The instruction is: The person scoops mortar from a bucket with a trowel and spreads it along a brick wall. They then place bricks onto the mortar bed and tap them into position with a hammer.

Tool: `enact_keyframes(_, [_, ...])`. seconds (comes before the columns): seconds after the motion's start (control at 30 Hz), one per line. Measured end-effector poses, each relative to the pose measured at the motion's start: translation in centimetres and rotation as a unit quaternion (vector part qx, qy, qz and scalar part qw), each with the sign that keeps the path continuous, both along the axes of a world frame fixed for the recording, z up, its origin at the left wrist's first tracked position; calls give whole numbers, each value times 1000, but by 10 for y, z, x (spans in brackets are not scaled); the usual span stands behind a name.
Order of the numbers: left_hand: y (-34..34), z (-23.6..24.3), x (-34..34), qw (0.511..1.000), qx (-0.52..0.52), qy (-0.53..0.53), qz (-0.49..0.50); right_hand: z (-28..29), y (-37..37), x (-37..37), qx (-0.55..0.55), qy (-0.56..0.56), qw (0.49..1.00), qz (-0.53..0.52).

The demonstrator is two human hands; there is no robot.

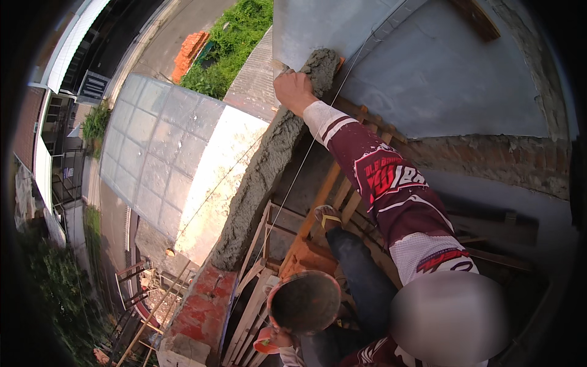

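Observation:
My right arm, in a maroon and white sleeve, reaches out to the far end of a brick wall topped with wet grey mortar (260, 174). There my right hand (295, 92) is closed just above the mortar's left edge; what it grips is hidden by the fingers. Low in the view, my left hand (281, 338) is at the side of an orange bucket (338, 300) with dark grey contents. A smaller orange container (265, 342) is beside that hand. The left fingers are mostly hidden between the two. A taut string (299, 170) runs along the wall.
Wooden boards (247, 318) and an orange brick-like block (309, 257) are by my sandalled foot (328, 217). Bare red brick (205, 303) shows at the wall's near end. Left of it, far below, lie a panelled roof (147, 140) and a street. Grey sheeting (452, 79) stands right.

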State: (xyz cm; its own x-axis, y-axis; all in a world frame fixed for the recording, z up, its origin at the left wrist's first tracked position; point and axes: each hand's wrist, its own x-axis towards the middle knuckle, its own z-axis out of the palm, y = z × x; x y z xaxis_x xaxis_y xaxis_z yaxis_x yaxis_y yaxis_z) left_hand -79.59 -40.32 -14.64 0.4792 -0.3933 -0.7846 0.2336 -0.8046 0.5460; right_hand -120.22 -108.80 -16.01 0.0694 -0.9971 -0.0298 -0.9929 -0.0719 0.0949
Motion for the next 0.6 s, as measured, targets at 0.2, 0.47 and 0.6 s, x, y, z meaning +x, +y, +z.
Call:
enact_keyframes(0.2, [-40,44,-18,989,-29,-77,-123,-4,-3,6,46,-2,999,-13])
enact_keyframes(0.47, [-16,21,-20,995,-42,-26,-87,-4,26,5,8,-5,1000,-13])
enact_keyframes(0.6, [-25,34,-32,999,0,21,35,1,31,2,-52,-54,997,12])
